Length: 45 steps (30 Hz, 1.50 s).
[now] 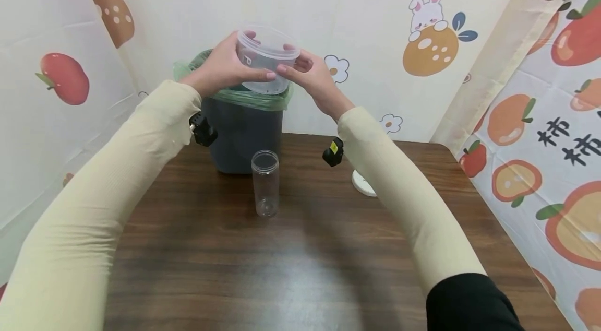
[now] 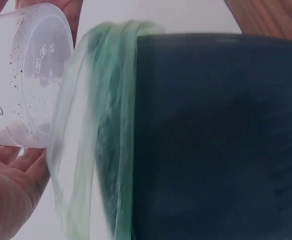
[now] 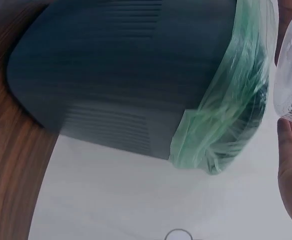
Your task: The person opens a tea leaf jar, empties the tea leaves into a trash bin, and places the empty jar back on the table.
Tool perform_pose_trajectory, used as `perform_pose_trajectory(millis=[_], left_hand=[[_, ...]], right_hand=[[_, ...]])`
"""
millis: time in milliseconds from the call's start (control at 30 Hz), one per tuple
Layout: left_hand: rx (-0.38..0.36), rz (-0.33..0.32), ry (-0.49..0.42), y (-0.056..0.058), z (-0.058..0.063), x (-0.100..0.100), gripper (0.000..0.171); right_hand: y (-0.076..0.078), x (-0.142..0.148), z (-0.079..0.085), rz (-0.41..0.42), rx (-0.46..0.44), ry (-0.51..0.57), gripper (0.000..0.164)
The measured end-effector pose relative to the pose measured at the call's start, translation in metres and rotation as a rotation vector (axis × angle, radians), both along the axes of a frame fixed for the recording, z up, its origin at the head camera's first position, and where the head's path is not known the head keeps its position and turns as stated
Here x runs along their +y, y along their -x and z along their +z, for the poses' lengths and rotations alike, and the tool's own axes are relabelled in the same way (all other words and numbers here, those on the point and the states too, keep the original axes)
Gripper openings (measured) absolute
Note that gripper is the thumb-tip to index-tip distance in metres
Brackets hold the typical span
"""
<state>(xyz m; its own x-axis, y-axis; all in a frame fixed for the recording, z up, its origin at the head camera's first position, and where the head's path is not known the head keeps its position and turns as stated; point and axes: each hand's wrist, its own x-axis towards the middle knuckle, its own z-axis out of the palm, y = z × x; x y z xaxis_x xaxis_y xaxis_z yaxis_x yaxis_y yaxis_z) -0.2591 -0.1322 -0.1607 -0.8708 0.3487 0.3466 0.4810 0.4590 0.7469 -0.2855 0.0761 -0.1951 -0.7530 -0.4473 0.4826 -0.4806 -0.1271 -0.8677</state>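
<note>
Both hands hold a clear plastic tub (image 1: pixel 264 61) over the bin, gripping it from opposite sides. My left hand (image 1: pixel 223 66) has its thumb along the near wall, fingers round the left side. My right hand (image 1: pixel 313 79) holds the right side, its thumb tip close to the left thumb's. Printed volume marks show on the tub (image 2: pixel 5 95) in the left wrist view, and small dark specks dot its wall near the base. Below it stands a dark bin (image 1: pixel 244 138) with a green bag (image 1: pixel 255 98) folded over its rim. The bin's inside is mostly hidden.
A tall clear jar (image 1: pixel 265 185) stands upright on the brown wooden table (image 1: pixel 225 268), in front of the bin. Partly behind the right sleeve lies a white round object (image 1: pixel 362 184). Fruit-print sheets (image 1: pixel 366 33) hang at the back and sides.
</note>
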Motion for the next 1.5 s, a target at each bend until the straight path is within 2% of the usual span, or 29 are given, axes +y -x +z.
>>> perform_pose_trajectory(millis=[233,433,533,733,900,1167,1267,1500], left_hand=[[0.005,-0.046,0.008,-0.002,-0.006,0.014,0.092],[0.018,-0.055,0.013,-0.006,-0.010,0.027,0.091],[0.035,-0.070,-0.010,-0.008,-0.014,0.035,0.089],[0.074,-0.053,-0.018,-0.014,-0.024,0.049,0.085],[0.072,-0.071,-0.049,-0.019,-0.036,0.063,0.086],[0.032,-0.062,-0.074,-0.027,-0.058,0.083,0.089],[0.025,-0.064,-0.103,-0.030,-0.064,0.091,0.089],[-0.028,-0.064,-0.179,-0.034,-0.084,0.110,0.085]], right_hand=[[-0.007,0.021,-0.003,-0.053,0.003,-0.053,0.061],[-0.012,0.037,-0.004,-0.097,0.037,-0.109,0.062],[-0.015,0.046,-0.005,-0.098,0.055,-0.113,0.062],[-0.023,0.059,-0.011,-0.068,0.085,-0.104,0.066],[-0.029,0.072,-0.019,-0.066,0.078,-0.123,0.068],[-0.057,0.087,-0.024,-0.114,0.039,-0.210,0.060],[-0.055,0.095,-0.033,-0.132,0.037,-0.222,0.057],[-0.047,0.114,-0.059,-0.109,0.033,-0.228,0.055]])
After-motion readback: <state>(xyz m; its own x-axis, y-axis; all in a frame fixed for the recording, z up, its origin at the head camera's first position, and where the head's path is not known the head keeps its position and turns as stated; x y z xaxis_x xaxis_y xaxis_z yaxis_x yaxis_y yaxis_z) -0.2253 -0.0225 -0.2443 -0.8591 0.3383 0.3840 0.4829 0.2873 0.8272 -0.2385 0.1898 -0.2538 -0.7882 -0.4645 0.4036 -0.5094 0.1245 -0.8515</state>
